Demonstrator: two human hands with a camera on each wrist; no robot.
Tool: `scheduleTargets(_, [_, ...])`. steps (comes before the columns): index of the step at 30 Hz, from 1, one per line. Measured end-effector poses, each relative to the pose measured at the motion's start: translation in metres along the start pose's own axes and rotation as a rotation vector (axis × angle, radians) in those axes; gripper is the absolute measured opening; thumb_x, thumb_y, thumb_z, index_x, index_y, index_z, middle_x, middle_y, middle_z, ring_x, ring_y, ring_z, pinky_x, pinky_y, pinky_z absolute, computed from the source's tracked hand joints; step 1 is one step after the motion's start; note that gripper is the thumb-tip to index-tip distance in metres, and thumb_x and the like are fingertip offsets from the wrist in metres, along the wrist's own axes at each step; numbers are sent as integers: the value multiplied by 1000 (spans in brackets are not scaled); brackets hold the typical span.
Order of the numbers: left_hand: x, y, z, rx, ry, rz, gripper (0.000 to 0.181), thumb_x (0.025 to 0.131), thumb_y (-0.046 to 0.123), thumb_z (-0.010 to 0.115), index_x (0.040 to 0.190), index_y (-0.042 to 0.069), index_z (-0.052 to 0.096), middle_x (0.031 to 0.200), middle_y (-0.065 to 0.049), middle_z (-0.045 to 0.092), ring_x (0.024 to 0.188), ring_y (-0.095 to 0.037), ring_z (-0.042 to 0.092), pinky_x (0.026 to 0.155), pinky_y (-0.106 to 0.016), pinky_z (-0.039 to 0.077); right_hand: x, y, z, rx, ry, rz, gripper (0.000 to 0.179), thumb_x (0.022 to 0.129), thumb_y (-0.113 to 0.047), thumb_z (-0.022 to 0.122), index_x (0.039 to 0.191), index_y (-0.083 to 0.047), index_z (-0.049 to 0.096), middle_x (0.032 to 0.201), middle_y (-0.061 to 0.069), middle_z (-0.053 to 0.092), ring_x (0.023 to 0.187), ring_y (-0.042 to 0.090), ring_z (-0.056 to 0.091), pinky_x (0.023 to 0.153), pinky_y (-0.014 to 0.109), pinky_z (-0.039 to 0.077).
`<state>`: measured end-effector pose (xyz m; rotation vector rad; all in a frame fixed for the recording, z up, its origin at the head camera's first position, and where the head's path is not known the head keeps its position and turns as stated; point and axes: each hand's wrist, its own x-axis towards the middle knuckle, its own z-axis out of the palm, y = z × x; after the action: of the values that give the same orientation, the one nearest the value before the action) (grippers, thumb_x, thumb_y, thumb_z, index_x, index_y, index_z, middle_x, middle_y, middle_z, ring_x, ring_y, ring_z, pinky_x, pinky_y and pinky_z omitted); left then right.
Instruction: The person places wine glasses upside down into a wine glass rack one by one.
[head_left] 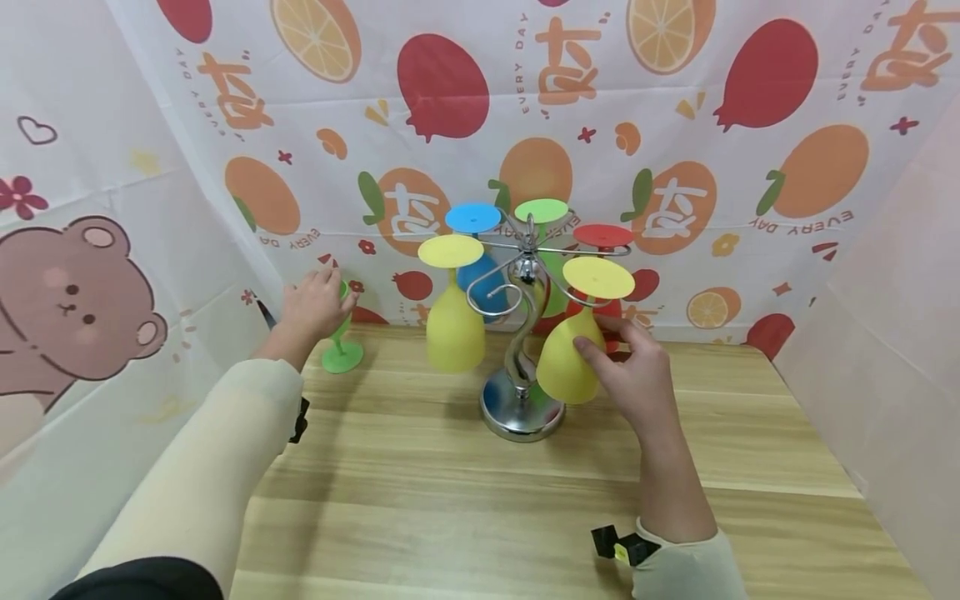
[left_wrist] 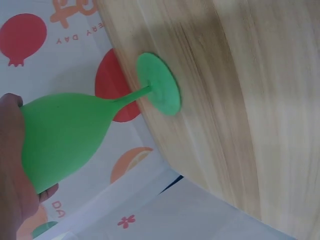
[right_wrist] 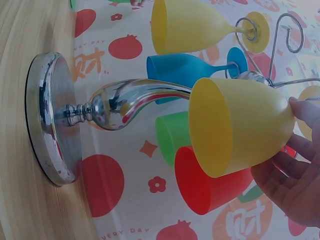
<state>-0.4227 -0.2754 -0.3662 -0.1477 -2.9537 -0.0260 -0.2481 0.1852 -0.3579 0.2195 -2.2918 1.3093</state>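
Observation:
At the table's back left, my left hand point(head_left: 313, 304) reaches down over a green plastic goblet point(head_left: 343, 357) and holds it round the rim. The goblet stands upright, its foot point(left_wrist: 159, 84) on the wood in the left wrist view. My right hand point(head_left: 637, 367) pinches the bowl of a yellow goblet point(head_left: 567, 362), thumb on the near side. That goblet hangs upside down and tilted on the chrome rack point(head_left: 522, 408), its foot above a wire hook. In the right wrist view, the yellow goblet's open mouth point(right_wrist: 210, 127) faces the rack's base.
Around the rack hang another yellow goblet point(head_left: 455, 329), a blue goblet point(head_left: 472, 218), a green goblet point(head_left: 542, 210) and a red goblet point(head_left: 602, 236), all upside down. An empty curled hook point(head_left: 495, 300) points forward. A fruit-print cloth point(head_left: 450, 167) backs the wooden table point(head_left: 420, 500).

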Motion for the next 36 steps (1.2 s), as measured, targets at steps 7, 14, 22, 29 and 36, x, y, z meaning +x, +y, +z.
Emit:
scheduleTargets(7, [-3, 7, -17, -117, -40, 11, 76, 101, 56, 31, 152, -1, 30, 153, -28, 34, 138, -49, 32, 104, -72, 30, 0, 0, -2, 1, 3, 4, 52, 87, -48, 71, 125, -12, 65, 116, 3, 64, 105, 17, 60, 77, 20, 54])
scheduleTargets(14, [-9, 8, -31, -340, -130, 62, 70, 101, 55, 36, 142, 0, 49, 104, -27, 61, 98, -41, 54, 100, -70, 31, -1, -1, -2, 2, 1, 5, 53, 87, -48, 71, 125, -12, 65, 116, 3, 64, 104, 18, 60, 78, 20, 54])
scheduleTargets(22, [-30, -2, -28, -663, -401, 59, 64, 103, 50, 34, 144, 2, 47, 129, -25, 49, 104, -33, 51, 80, -39, 49, -2, -3, -1, -4, -8, 18, 55, 87, -50, 71, 127, -12, 65, 117, 3, 63, 106, 19, 60, 80, 27, 55])
scheduleTargets(29, [-50, -8, -13, -1222, -415, -93, 59, 103, 51, 39, 142, 7, 43, 128, -10, 44, 104, -21, 55, 85, -35, 55, -2, -3, -1, -4, -14, 14, 55, 87, -50, 70, 127, -12, 64, 118, 3, 63, 106, 19, 59, 80, 27, 55])
scheduleTargets(36, [-73, -8, 6, -1718, -421, -149, 39, 105, 45, 39, 128, 18, 54, 124, -2, 50, 102, -15, 60, 85, -32, 57, -2, -1, -1, -13, -12, 5, 56, 87, -51, 69, 128, -12, 64, 118, 3, 63, 105, 19, 59, 78, 21, 55])
